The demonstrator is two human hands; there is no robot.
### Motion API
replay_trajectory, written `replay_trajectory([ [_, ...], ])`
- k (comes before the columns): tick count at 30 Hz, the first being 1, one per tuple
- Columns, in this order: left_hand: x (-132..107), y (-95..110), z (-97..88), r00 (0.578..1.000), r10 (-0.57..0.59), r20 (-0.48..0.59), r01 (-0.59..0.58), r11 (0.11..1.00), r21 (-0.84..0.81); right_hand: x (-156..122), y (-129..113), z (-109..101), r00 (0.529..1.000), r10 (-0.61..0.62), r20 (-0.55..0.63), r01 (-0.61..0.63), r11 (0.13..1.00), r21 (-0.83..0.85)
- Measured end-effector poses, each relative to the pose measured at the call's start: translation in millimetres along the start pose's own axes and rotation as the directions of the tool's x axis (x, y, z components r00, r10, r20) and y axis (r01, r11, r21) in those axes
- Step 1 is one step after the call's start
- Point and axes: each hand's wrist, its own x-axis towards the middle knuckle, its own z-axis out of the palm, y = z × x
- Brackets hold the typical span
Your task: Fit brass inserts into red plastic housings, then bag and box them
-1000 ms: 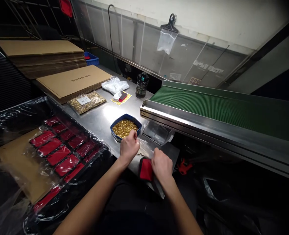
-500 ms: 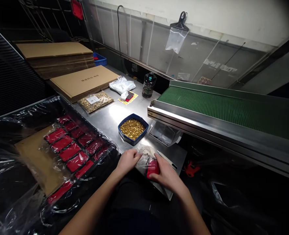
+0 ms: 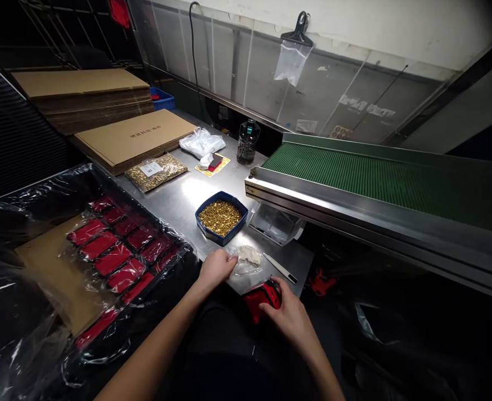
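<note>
My right hand grips a small red and black pouch at the table's near edge, fingers over its top and thumb on its front. My left hand is closed, thumb pressed against the curled fingers; what is inside them is hidden. Beside the left thumb lies a clear plastic bag with cream-coloured contents. A white pen-like tool with a dark end rests right of the bag. Just beyond stands a blue tray filled with small gold-coloured metal pieces.
On the left, a plastic-lined box holds several rows of wrapped red pouches. Cardboard stacks, a bag of gold pieces and a dark bottle stand farther back. A green conveyor runs along the right, above a clear bin.
My right hand has drawn the red pouch off the plastic bag, toward me and slightly right, and turned it. The bag now lies uncovered. My left hand stays nearly in place. The view has shifted slightly.
</note>
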Motion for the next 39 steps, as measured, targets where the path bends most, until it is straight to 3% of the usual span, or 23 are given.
replay_trajectory([
  [3, -1, 3, 4.5, 0.999, 0.002, 0.043, -0.002, 1.0, -0.013, -16, 1, -21, 0.999, 0.03, -0.027, -0.026, 0.988, 0.15],
  [7, 1, 8, 13.4, 0.99, 0.033, 0.14, -0.025, 0.998, -0.059, -19, -14, -26, 0.973, -0.041, -0.227, 0.144, 0.877, 0.458],
  [9, 2, 11, 17.7, 0.979, 0.049, 0.197, -0.033, 0.996, -0.082, -12, -20, -13, 0.945, -0.078, -0.316, 0.211, 0.886, 0.414],
  [12, 0, 14, 20.8, 0.975, 0.064, 0.211, -0.047, 0.995, -0.083, 1, -16, 15, 0.946, -0.113, -0.304, 0.204, 0.935, 0.289],
  [15, -6, 14, 17.7, 0.993, 0.092, 0.075, -0.089, 0.995, -0.037, 6, -2, 37, 0.958, -0.143, -0.249, 0.188, 0.968, 0.169],
  [18, -10, 15, 8.3, 0.979, 0.169, -0.112, -0.167, 0.986, 0.03, 6, 5, 43, 0.961, -0.203, -0.19, 0.221, 0.972, 0.077],
  [21, -7, 23, -5.1, 0.939, 0.29, -0.186, -0.279, 0.956, 0.085, 7, 1, 39, 0.955, -0.269, -0.124, 0.273, 0.962, 0.017],
  [25, -3, 42, -15.7, 0.86, 0.482, -0.167, -0.455, 0.873, 0.176, 8, -9, 34, 0.955, -0.278, -0.104, 0.276, 0.961, -0.037],
  [29, -15, 58, -7.3, 0.757, 0.646, -0.097, -0.6, 0.746, 0.288, 7, -11, 32, 0.96, -0.258, -0.105, 0.257, 0.966, -0.023],
  [32, -28, 59, 3.8, 0.709, 0.703, -0.053, -0.646, 0.678, 0.352, 6, -9, 31, 0.973, -0.177, -0.15, 0.183, 0.983, 0.032],
  [35, -37, 52, 14.3, 0.712, 0.7, -0.053, -0.633, 0.673, 0.383, 7, -6, 31, 0.964, -0.075, -0.255, 0.106, 0.988, 0.111],
  [39, -42, 46, 27.3, 0.765, 0.636, -0.096, -0.562, 0.734, 0.381, 14, -5, 33, 0.95, -0.059, -0.307, 0.128, 0.969, 0.212],
])
